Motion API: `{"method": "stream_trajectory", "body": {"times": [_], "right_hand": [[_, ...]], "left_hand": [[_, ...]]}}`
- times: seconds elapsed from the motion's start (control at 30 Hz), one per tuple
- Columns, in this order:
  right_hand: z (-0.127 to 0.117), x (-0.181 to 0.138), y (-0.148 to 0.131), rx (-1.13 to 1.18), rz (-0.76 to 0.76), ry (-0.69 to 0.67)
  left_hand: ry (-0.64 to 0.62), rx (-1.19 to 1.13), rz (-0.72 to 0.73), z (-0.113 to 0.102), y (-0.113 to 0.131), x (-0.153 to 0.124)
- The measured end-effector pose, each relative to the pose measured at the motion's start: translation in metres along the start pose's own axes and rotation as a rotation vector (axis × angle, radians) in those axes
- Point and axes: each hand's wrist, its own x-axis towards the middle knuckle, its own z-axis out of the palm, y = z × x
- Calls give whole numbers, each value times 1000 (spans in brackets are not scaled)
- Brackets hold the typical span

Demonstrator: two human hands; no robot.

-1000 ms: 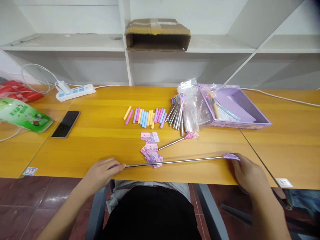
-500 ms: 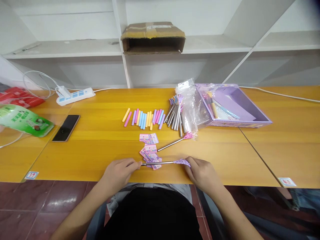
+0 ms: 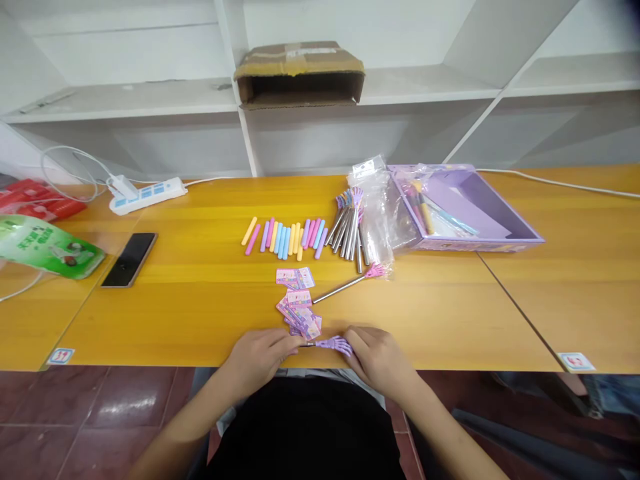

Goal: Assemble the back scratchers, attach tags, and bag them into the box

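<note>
Holding one purple scratcher [image 3: 325, 344]: left hand [image 3: 261, 362] clasping rod [image 3: 309, 344], right hand [image 3: 376, 359] pinching claw [image 3: 339, 343]; one pink scratcher [image 3: 346, 285] nearby.

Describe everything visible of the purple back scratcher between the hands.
The purple back scratcher has a plastic-looking, hand-shaped head on a silvery, metal-looking rod. It is held nearly level at the front of the yellow wooden table. The bare left hand clasps the rod, hiding its end; the bare right hand touches the head's tips.
</note>
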Motion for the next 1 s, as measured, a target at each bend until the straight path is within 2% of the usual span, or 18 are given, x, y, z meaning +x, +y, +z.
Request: {"method": "stream_trajectory", "body": {"times": [0.33,0.43,0.67,0.87,0.93,1.0], "right_hand": [[-5,2,8,95,57,-58],[-6,2,8,99,65,-68],[-9,2,10,38,35,-74],[-21,3,11,-44,25,-68],[-28,-4,19,-56,54,-58],[-39,-17,35,-86,111,-34]], "left_hand": [[-241,90,-66,-2,-1,3],[-277,106,-83,-4,1,6],[-245,151,-63,-2,-1,0],[-296,282,-36,-12,1,-5],[-265,302,-25,-17,-4,-9],[-173,297,-9,-24,-13,-15]]}}
